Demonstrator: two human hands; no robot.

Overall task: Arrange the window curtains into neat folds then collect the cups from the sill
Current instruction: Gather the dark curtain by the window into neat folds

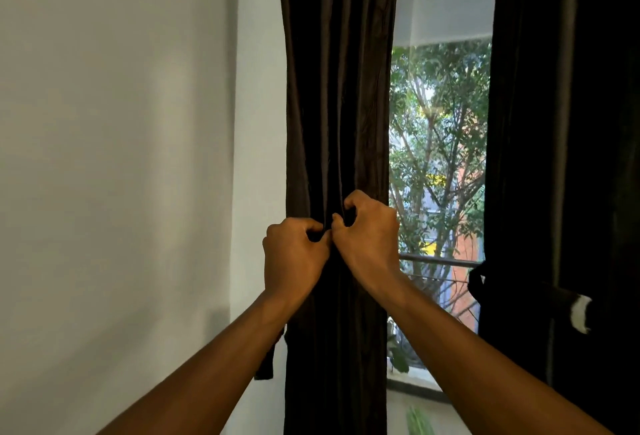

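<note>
Our left hand (294, 254) and right hand (369, 230) touch thumb to thumb, each pinching a pleat of the left curtain (337, 88), which hangs straight ahead with folds running vertically, the right hand slightly higher; we see no cups on the sill (412, 388).

— Views? 
— One: head-worn, wide-angle, facing forward, close to the left curtain (337, 123), with both forearms reaching in from below.
— Coverage? 
— Wall (121, 157) left, window (440, 157) centre-right, second curtain (568, 157) at the right edge.
</note>
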